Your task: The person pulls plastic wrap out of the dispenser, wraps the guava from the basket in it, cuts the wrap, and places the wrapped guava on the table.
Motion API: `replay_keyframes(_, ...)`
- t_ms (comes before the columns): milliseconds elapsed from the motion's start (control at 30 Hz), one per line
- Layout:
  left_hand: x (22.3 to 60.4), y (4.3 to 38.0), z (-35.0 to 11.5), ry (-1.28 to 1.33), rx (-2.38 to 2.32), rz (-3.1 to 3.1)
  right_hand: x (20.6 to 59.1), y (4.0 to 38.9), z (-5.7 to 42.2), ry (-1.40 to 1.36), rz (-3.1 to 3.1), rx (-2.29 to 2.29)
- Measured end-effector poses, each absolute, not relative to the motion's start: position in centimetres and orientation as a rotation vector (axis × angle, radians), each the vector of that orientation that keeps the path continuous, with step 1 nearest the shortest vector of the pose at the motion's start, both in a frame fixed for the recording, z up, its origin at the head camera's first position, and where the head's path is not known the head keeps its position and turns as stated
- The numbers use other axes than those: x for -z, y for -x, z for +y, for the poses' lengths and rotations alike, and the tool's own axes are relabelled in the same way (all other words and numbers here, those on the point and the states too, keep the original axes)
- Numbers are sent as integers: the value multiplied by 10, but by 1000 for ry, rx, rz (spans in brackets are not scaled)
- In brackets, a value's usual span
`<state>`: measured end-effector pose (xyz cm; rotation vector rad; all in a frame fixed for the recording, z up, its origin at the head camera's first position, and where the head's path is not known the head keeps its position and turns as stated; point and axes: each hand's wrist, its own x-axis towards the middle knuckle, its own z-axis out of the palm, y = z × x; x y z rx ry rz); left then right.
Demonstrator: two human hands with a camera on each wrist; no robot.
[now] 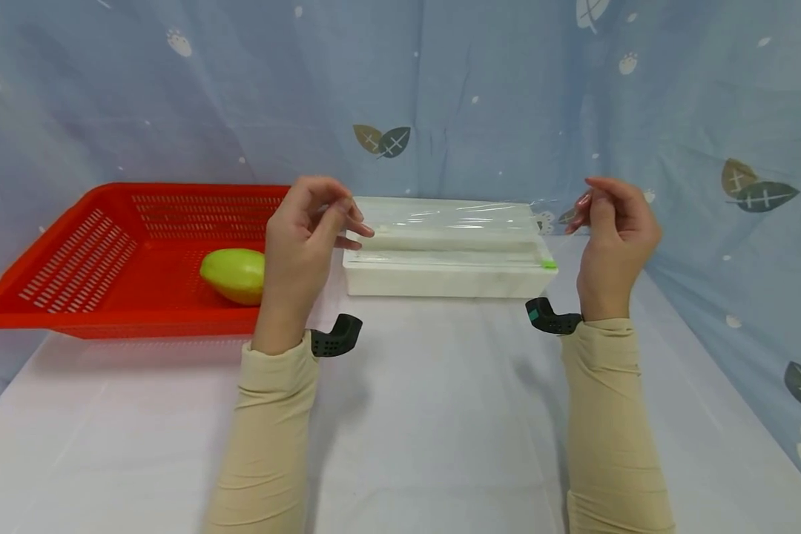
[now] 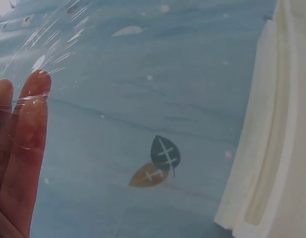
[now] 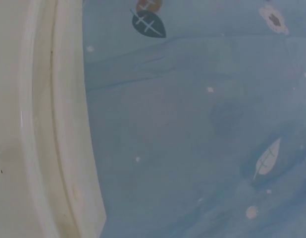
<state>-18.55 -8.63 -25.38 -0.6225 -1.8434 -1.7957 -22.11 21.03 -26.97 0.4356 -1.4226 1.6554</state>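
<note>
Both hands are up in my head view, and here's the spread: my left hand (image 1: pixel 302 245) is on the basket side, its thumb and index finger pinching one edge of a sheet of clear cling film (image 1: pixel 467 216). Across from it, my right hand (image 1: pixel 619 233) has thumb against bent fingers, pinching the other side. The film spans the gap between them, glinting, above and in front of a long white dispenser box (image 1: pixel 447 282) with a bright green tab (image 1: pixel 549 264) at its front right corner. On the left wrist view, fingertips show through wrinkled film; the right wrist view shows me no fingers. Over left, a red plastic basket (image 1: pixel 167 320) sits on the white-covered desk (image 1: pixel 440 415), a green oval fruit (image 1: pixel 233 274) inside, partly hidden by my left wrist. Blue leaf-print cloth (image 1: pixel 507 89) hangs behind.
</note>
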Motion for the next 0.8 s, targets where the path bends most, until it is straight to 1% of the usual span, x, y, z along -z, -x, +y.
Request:
replay_keyframes(433,253,186,-87,642,1869,-1793,261,214,206,-437,-1389,-1627)
replay_keyframes(800,248,183,-84,685,1873,-1726,257,213,207,-491,-1309,-1717)
